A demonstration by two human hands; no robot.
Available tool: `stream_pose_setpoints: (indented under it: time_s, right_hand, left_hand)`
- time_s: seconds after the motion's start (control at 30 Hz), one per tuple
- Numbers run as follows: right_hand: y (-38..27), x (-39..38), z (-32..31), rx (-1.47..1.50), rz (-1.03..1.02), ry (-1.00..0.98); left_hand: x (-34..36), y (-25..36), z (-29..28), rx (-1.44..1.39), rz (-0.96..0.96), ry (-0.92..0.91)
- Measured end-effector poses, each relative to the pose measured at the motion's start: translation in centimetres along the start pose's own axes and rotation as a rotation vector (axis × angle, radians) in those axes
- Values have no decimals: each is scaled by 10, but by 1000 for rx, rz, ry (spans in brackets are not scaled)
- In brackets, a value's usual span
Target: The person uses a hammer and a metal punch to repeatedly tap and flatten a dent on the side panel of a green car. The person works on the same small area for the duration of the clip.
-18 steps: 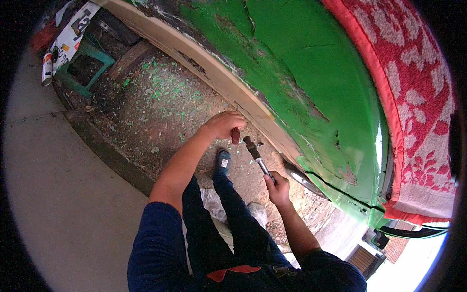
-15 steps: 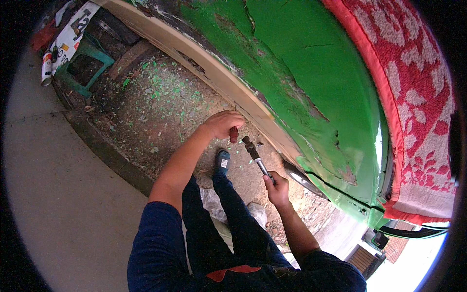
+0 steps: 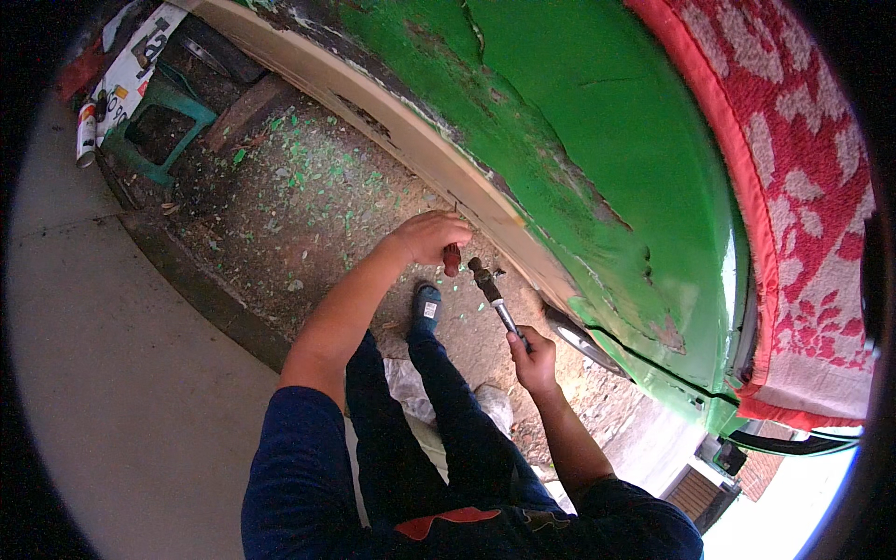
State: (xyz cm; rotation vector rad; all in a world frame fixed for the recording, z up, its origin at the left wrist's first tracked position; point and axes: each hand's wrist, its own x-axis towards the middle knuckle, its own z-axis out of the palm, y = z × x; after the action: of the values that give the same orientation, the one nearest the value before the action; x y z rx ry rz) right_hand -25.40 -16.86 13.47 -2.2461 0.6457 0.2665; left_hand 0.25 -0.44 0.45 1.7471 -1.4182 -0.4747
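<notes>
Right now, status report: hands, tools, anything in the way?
Left hand gripping red-handled tool. Right hand gripping hammer. Tools apart in view; nothing visible between them.

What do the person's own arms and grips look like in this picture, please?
The left grip and the right grip are plain and ungloved. The forearms are bare, with no watch or cable visible, below short, dark blue sleeves.

The left arm (image 3: 341,322) reaches far, the left hand (image 3: 432,235) back upward, fingers (image 3: 455,231) curled in a grip; the right forearm (image 3: 572,441) slants leftward, the right hand (image 3: 534,364) clenched, nearer.
</notes>
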Motion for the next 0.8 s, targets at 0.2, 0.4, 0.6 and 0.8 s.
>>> stream_pose_setpoints:
  time_s: [0.2,0.4,0.6,0.8]
  right_hand:
    - [3,-1,1,13,18,-9]
    - [-3,1,0,-10,-11,0]
    - [12,3,10,-6,-445,57]
    - [20,19,14,-31,-60,99]
  left_hand:
    - [1,2,-7,-8,-22,-17]
    - [3,5,-9,-24,-53,-25]
    - [4,-11,-1,-7,-11,21]
    - [-17,-24,17,-5,-38,97]
